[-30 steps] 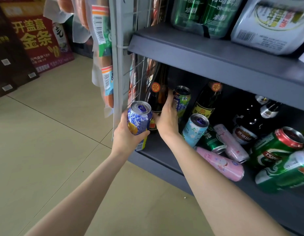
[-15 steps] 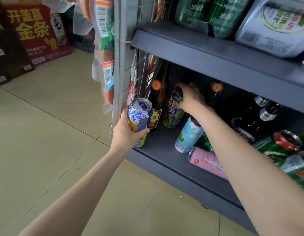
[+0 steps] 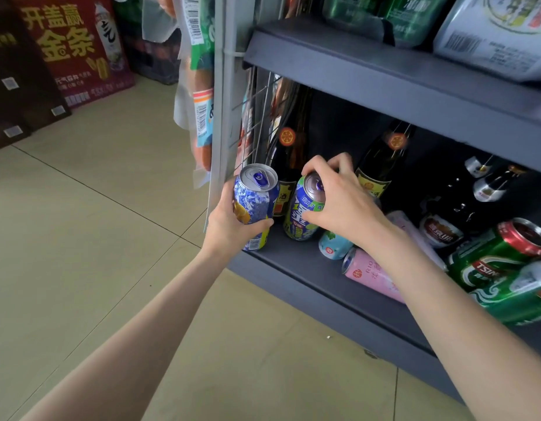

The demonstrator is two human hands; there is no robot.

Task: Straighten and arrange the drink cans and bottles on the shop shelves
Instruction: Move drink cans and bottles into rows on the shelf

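Left hand [image 3: 229, 226] is wrapped round the blue-white can [image 3: 254, 205], holding it upright just off the lower shelf [image 3: 296, 262] at its left front corner, prob. waiting for a slot. Right hand [image 3: 339, 202] grips the green-blue RIO can [image 3: 302, 212] from above, fingers curled over its rim, standing it next to the dark bottle [image 3: 289, 165]. To the right, pink cans [image 3: 372, 278] & green beer cans [image 3: 503, 262] lie tipped over, yet to be stood up.
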